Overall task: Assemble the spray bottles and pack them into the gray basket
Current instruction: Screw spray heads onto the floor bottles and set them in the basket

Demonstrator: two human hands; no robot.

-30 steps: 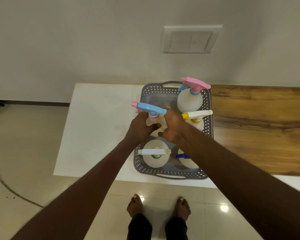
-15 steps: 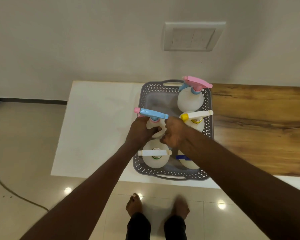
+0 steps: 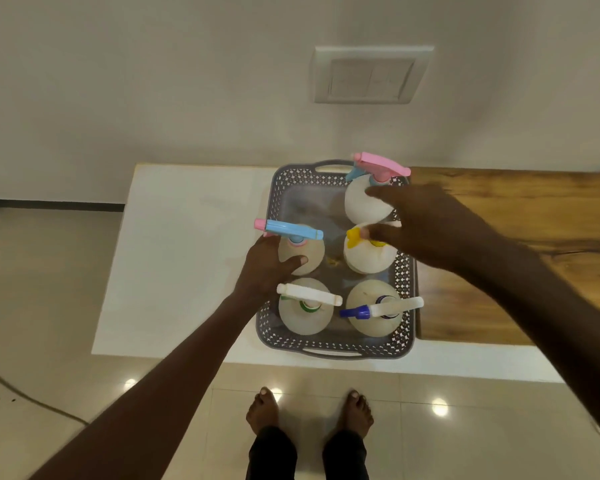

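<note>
The gray basket (image 3: 336,350) stands on the white counter and holds several white spray bottles upright. My left hand (image 3: 264,268) grips the bottle with the blue and pink sprayer (image 3: 303,252) at the basket's middle left. My right hand (image 3: 423,223) hovers with fingers apart over the right side, partly covering the bottle with the yellow sprayer (image 3: 368,252). A bottle with a pink sprayer (image 3: 364,202) stands at the back right. At the front stand a bottle with a white and green sprayer (image 3: 305,313) and one with a blue-tipped sprayer (image 3: 378,315).
The white counter (image 3: 184,258) stretches left of the basket. A wooden surface (image 3: 520,244) lies to the right. A wall with a switch plate (image 3: 371,76) is behind. My bare feet (image 3: 309,410) stand on the tiled floor below the counter edge.
My right hand has let go of the blue-sprayer bottle and moved right and back, opening over the right side. The left hand stays on that bottle, now set down in the basket.
</note>
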